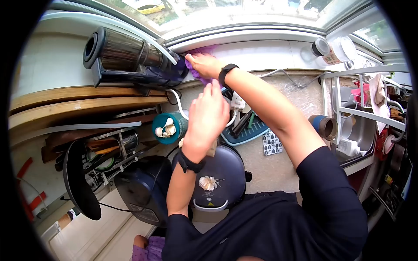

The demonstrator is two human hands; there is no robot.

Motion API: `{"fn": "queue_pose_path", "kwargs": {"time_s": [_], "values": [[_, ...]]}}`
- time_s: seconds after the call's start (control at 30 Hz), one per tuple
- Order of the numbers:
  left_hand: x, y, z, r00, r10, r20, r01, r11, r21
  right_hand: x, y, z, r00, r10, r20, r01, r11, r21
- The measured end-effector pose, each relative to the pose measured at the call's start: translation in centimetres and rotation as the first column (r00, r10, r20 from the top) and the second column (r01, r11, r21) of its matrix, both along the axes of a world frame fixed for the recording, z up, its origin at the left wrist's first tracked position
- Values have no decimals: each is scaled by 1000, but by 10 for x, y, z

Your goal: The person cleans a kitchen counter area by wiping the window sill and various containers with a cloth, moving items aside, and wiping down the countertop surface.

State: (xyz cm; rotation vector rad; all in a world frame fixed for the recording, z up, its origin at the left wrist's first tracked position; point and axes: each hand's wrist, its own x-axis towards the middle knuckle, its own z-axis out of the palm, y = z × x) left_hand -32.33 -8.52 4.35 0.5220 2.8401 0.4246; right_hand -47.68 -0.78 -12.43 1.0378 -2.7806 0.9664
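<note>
A purple cloth (191, 69) lies bunched on the white windowsill, in the corner beside a dark cylindrical appliance. My right hand (205, 65) reaches across to it and presses on it with the fingers closed around part of it. Below, my left hand (207, 111) is held over the counter, palm down, its fingers stretched out towards the cloth's lower edge; whether they touch is unclear. Near the left hand are a teal canister (182, 123) with garlic cloves (165, 128) on top, a white plug (237, 101) and a blue basket (250, 134) with dark-handled items.
The dark appliance (126, 48) lies along the sill. A round dark cooker (226, 163) carries a garlic bulb (209, 183) on its lid. Right of it are a blister pack (272, 142), a brown jar (325, 126), a dish rack (370, 114) and a sink. A person's purple sleeve (150, 250) shows below.
</note>
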Motion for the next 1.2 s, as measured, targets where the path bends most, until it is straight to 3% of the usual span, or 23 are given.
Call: {"fn": "queue_pose_path", "kwargs": {"time_s": [0.03, 0.07, 0.13, 0.23, 0.33, 0.4, 0.47, 0.5, 0.53, 0.6, 0.63, 0.73, 0.8, 0.93, 1.03, 1.13, 1.17, 1.2], "values": [[-4, -5, -3, 998, 34, -50, -33, 999, 29, 1, -1, -5, 999, 8, -33, -9, 1000, -30], [-13, -9, -3, 995, 93, 35, -92, 996, -13, 4, 0, -10, 998, 17, -61, -21, 998, -54], [-34, -19, -21, 991, 120, 68, -110, 985, -135, 12, 8, 11, 959, 69, 275, -87, 995, 54], [-60, -22, -47, 950, 141, 280, -98, 982, -159, 22, 26, 19, 900, 188, 392, -193, 981, -27], [-64, -19, -60, 931, 61, 359, -32, 996, -86, 15, 39, 9, 970, 34, 241, -51, 997, 64], [-58, -21, -64, 958, 103, 267, -82, 993, -88, 7, 30, 2, 989, 6, 145, -10, 1000, 26], [-53, -30, -70, 978, 112, 179, -100, 992, -75, 8, 11, 3, 979, 15, 202, -21, 999, 25], [-52, -28, -56, 960, 131, 247, -109, 989, -102, 15, 3, 3, 973, 4, 230, 1, 1000, -22], [-51, -27, -49, 948, 126, 292, -87, 986, -142, 25, 2, 10, 989, 39, 140, -36, 999, -20], [-47, -20, -36, 916, 119, 383, -43, 978, -202, 36, 7, 22, 972, 110, 207, -139, 981, 134], [-44, -13, -23, 916, 68, 396, 5, 984, -180, 40, 10, 17, 975, 101, 198, -124, 986, 111], [-38, -2, -23, 940, 35, 339, 7, 992, -122, 40, 38, 13, 998, -21, 50, 11, 980, 197], [-33, 3, -19, 950, 35, 310, 4, 992, -124, 46, 68, 16, 973, -231, 2, 230, 969, 92], [-22, 4, -18, 946, 78, 316, -37, 990, -133, 53, 112, 50, 869, -495, 0, 432, 757, 490], [-16, -2, -20, 931, 62, 359, -11, 990, -143, 46, 125, 37, 828, -560, 13, 449, 677, 583], [-18, -9, -13, 932, 90, 352, -42, 989, -143, 26, 80, 9, 754, -656, 28, 496, 597, 631], [-20, -11, -12, 936, 89, 341, -41, 988, -147, 25, 63, 9, 801, -596, 58, 403, 608, 684], [-21, -14, -13, 939, 88, 333, -38, 987, -153, 24, 34, 0, 832, -548, -85, 367, 429, 825]]}}
